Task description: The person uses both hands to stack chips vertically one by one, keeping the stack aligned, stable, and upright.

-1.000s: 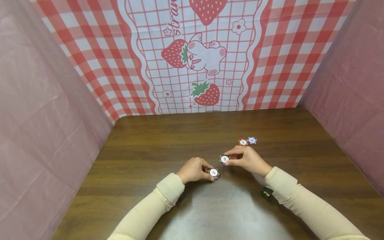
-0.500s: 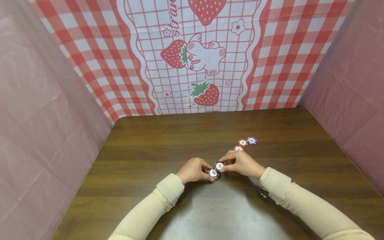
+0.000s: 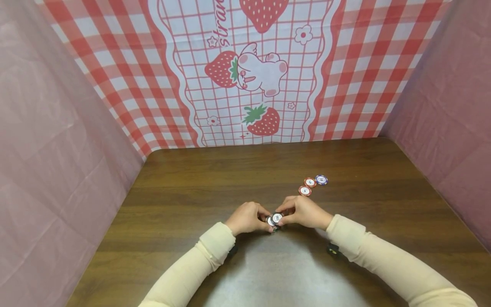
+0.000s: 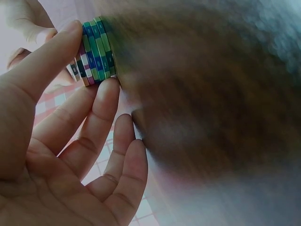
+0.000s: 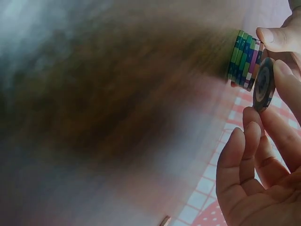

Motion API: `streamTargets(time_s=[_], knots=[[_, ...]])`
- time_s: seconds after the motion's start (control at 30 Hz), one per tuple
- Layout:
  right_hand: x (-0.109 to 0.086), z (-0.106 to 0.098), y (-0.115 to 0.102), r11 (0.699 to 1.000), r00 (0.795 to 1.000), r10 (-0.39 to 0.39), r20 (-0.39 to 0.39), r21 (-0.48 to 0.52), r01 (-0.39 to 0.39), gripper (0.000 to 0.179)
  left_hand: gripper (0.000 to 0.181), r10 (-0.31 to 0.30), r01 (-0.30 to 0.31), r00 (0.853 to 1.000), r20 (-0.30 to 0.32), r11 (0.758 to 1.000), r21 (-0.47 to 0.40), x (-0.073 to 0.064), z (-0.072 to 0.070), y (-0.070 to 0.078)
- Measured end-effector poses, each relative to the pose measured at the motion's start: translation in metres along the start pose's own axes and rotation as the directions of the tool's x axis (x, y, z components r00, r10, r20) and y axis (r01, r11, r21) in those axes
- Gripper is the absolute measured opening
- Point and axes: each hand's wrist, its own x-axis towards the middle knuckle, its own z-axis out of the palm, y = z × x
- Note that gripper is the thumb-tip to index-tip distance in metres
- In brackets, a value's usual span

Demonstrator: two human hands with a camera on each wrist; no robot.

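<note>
On the table in front of me stands a short stack of poker chips (image 4: 98, 52), with green, blue and purple edges showing in the left wrist view. My left hand (image 3: 247, 218) holds its sides between thumb and fingers. A black poker chip (image 5: 264, 84) with a pale centre is pinched by the thumb and fingertips of my right hand (image 3: 304, 212). In the head view this chip overlaps the stack's white-centred top chip, shifted slightly right. The right wrist view shows it tilted, right beside the stack's top face.
Two red poker chips, a nearer one (image 3: 304, 190) and a farther one (image 3: 310, 182), lie beyond my right hand, with a blue chip (image 3: 321, 179) beside them. A strawberry-patterned cloth (image 3: 264, 85) hangs at the wooden table's (image 3: 184, 183) far edge. Pink curtains flank both sides.
My right hand has moved left and nearer with the black chip, bringing it over the stack. The red chips have come into fuller view. My left hand stays at the stack.
</note>
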Motion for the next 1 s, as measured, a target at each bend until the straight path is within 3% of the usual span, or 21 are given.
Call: streamTargets(time_s=[0.43,0.83,1.0], knots=[[0.0047,0.0026,-0.0046,1.000,0.999,-0.006,0.033,-0.020,0.007,0.025,0.032,-0.010,0.010,1.000,0.009,1.000,-0.004,-0.0012,-0.0020,0.0019],[0.0069,0.0079,-0.0052,0.993,0.999,-0.038,0.015,-0.113,0.040,0.025,0.032,-0.028,0.028,0.999,0.019,0.999,-0.017,-0.0020,-0.0022,0.0020],[0.0083,0.0087,-0.0083,0.989,1.000,-0.013,0.022,-0.144,0.016,0.025,0.032,-0.021,0.021,1.000,0.018,1.000,-0.022,-0.0021,-0.0021,0.0017]])
